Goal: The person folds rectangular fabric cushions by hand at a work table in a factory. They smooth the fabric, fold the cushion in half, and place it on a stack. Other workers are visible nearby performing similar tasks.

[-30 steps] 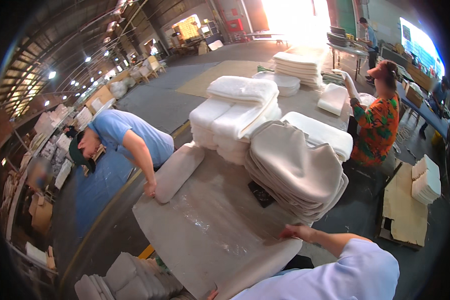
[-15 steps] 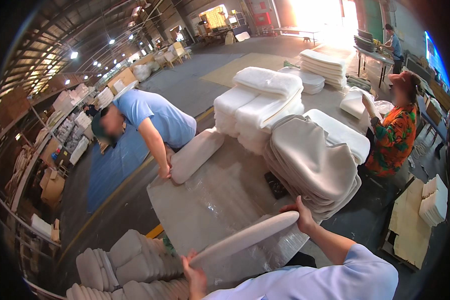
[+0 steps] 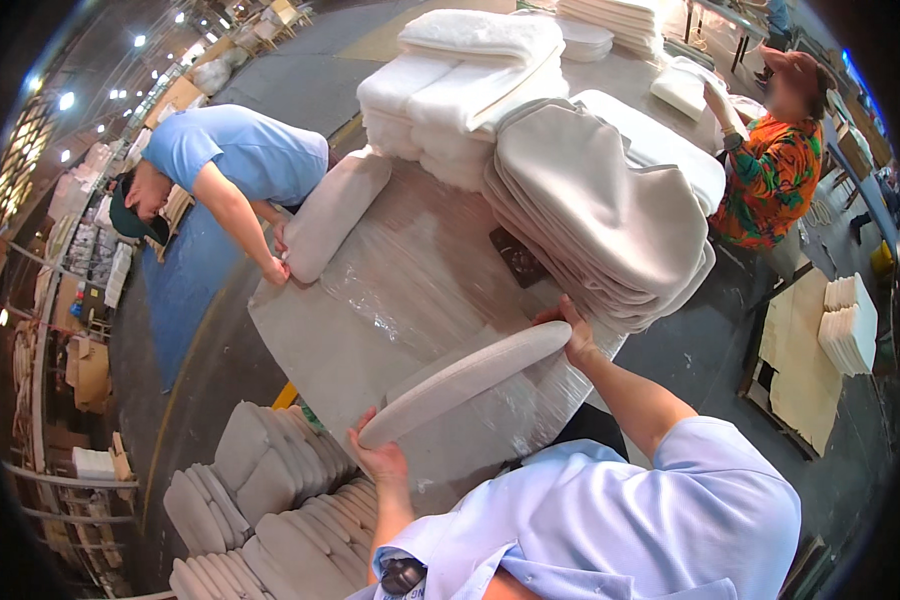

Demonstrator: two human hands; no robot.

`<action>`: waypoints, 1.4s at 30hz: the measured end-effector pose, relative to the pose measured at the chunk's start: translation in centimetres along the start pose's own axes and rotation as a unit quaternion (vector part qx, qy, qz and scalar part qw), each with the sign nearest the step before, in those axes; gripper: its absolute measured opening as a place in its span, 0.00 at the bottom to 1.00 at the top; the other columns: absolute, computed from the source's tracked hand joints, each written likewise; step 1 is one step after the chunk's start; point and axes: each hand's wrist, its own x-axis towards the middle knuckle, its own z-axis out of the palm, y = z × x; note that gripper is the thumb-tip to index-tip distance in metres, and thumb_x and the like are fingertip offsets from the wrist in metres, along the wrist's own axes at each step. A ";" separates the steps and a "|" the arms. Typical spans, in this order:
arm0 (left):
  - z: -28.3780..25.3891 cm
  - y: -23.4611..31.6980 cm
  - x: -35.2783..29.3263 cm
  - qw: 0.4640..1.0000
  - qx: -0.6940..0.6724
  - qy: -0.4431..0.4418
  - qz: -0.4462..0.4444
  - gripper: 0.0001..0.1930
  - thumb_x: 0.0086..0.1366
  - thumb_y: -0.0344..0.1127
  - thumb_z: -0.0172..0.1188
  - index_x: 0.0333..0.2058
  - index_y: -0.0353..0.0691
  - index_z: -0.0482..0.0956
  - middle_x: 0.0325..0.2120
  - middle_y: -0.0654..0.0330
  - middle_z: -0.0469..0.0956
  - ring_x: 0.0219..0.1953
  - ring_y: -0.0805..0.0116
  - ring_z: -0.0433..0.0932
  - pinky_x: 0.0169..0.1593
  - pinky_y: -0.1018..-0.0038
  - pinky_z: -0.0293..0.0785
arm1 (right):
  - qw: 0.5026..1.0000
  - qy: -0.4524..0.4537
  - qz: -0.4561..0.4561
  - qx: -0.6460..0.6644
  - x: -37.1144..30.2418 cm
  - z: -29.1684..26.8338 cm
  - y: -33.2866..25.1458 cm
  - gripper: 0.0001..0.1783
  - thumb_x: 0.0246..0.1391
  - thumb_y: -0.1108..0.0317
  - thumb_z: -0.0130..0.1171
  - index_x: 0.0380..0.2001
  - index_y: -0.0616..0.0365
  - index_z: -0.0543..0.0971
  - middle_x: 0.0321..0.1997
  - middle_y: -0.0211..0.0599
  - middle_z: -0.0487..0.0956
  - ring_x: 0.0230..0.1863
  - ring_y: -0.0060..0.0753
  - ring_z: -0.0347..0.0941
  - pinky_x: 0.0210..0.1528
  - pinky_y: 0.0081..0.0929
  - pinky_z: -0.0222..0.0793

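Note:
A long beige padded cushion (image 3: 475,378) with rounded ends stands tilted on its edge at the near side of the plastic-covered table (image 3: 400,275). My left hand (image 3: 379,456) grips its left end, with the thumb up along the rim. The right end is in my right hand (image 3: 570,328), whose fingers curl partly out of sight behind it. To the right of the middle lies a stack of loose beige fabric covers (image 3: 605,200). A dark flat item (image 3: 518,256), its kind unclear, rests beside that stack.
White padding stacks (image 3: 460,90) stand at the table's far side. Across on the left, a person in blue (image 3: 235,155) handles another beige cushion (image 3: 340,215). At the right, a person in a patterned shirt (image 3: 770,175) holds white material. Finished-looking cushions (image 3: 280,455) are piled at lower left.
The view has tipped downward, so the table sits higher in it. Both my hands keep hold of the cushion, which stays at nearly the same slant. The person in blue still grips the other cushion.

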 end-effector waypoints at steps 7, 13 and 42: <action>0.0 -0.1 0.6 1.000 0.001 -0.012 -0.013 0.32 0.81 0.61 0.40 0.58 0.38 0.80 0.58 0.55 0.80 0.65 0.57 0.73 0.71 0.56 0.63 | 0.999 0.013 -0.028 -0.042 0.1 -0.2 -0.3 0.45 0.71 0.28 0.45 0.38 0.65 0.88 0.39 0.45 0.89 0.42 0.39 0.85 0.51 0.36 0.77; 0.1 0.6 0.6 0.999 0.025 -0.038 -0.029 0.31 0.80 0.59 0.42 0.58 0.36 0.79 0.58 0.54 0.80 0.65 0.55 0.73 0.72 0.57 0.63 | 0.998 0.000 -0.047 -0.053 -0.6 -0.5 -1.3 0.41 0.71 0.32 0.51 0.38 0.65 0.87 0.39 0.44 0.88 0.41 0.37 0.84 0.50 0.35 0.77; 10.8 -8.3 -0.1 0.560 0.695 -0.451 -0.019 0.35 0.69 0.56 0.65 0.66 0.39 0.76 0.61 0.39 0.77 0.63 0.42 0.76 0.66 0.58 0.73 | 0.978 0.059 0.177 0.094 -19.3 -0.6 -5.6 0.50 0.62 0.47 0.69 0.77 0.43 0.52 0.73 0.44 0.66 0.67 0.54 0.72 0.61 0.61 0.75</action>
